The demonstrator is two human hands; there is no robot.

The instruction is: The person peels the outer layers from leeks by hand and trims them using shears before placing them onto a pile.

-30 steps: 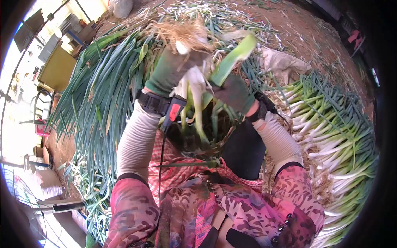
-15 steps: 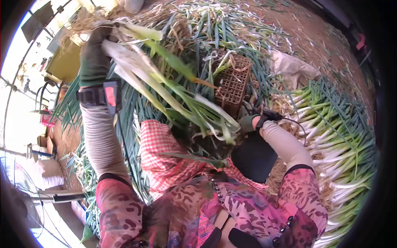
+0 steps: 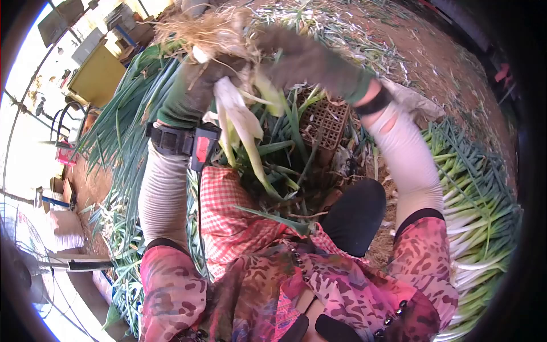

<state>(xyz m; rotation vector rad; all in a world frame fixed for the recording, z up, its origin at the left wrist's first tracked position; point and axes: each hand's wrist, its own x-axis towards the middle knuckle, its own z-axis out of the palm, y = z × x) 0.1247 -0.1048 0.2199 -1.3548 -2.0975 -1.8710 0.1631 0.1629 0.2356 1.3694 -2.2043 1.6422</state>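
My left hand [image 3: 208,85], in a dark green glove, is closed around a bunch of green onions near its root end. Pale, tangled roots [image 3: 208,37] stick up above the fist. Below it hang loose whitish outer leaves [image 3: 245,122], some bent towards my lap. Long green leaves [image 3: 131,102] fan out to the left beside this hand. My right hand [image 3: 307,62], also gloved, is raised close to the roots from the right. Its fingers are smeared by motion, so their grip cannot be made out.
A brown plastic crate [image 3: 325,117] stands ahead, with leaf scraps around it. Rows of green onions [image 3: 473,211] lie along the right. Behind the crate is a pale sack [image 3: 413,102]. Leaf litter [image 3: 319,23] covers the far ground. A fan [image 3: 28,251] stands at left.
My right hand has risen from beside the crate, up and left to the roots. My left hand has moved right with the green onions. The long pale leaves that stretched towards my right hand now hang down.
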